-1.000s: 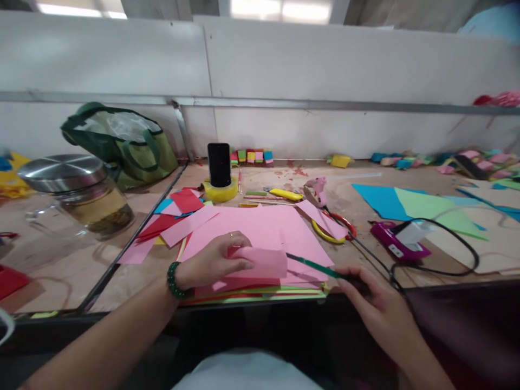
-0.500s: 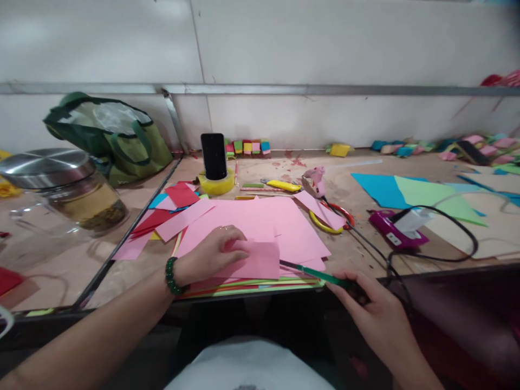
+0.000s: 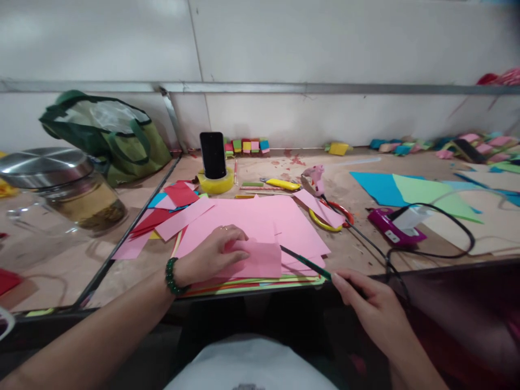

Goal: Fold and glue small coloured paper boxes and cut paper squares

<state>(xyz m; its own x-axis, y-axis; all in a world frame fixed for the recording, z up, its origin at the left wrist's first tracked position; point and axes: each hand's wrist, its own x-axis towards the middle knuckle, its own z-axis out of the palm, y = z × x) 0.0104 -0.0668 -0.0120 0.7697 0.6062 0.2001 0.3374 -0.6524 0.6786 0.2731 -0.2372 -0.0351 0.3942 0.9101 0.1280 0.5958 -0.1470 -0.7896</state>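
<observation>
My left hand [image 3: 217, 254], a green bead bracelet at its wrist, holds a small folded piece of pink paper [image 3: 262, 260] with thumb and fingers. It holds this over larger pink sheets [image 3: 300, 230] stacked near the front edge. My right hand [image 3: 368, 300] is closed around a long, thin green tool with a dark tip [image 3: 306, 262]; its exact kind I cannot make out. The tip lies close to the right edge of the folded paper; whether they touch I cannot tell. My fingers hide the tool's rear end.
Behind the sheets are a phone [image 3: 213, 154] in a yellow tape roll [image 3: 217, 181], a yellow utility knife [image 3: 283, 184] and a pink glue gun [image 3: 316, 176]. A purple power strip [image 3: 394, 227] with black cable lies right. A glass jar mug [image 3: 89, 203] and green bag [image 3: 130, 146] stand left.
The green tool has turned in my right hand: its tip has risen along the paper's right edge and its shaft slants more steeply. My left hand stays nearly still.
</observation>
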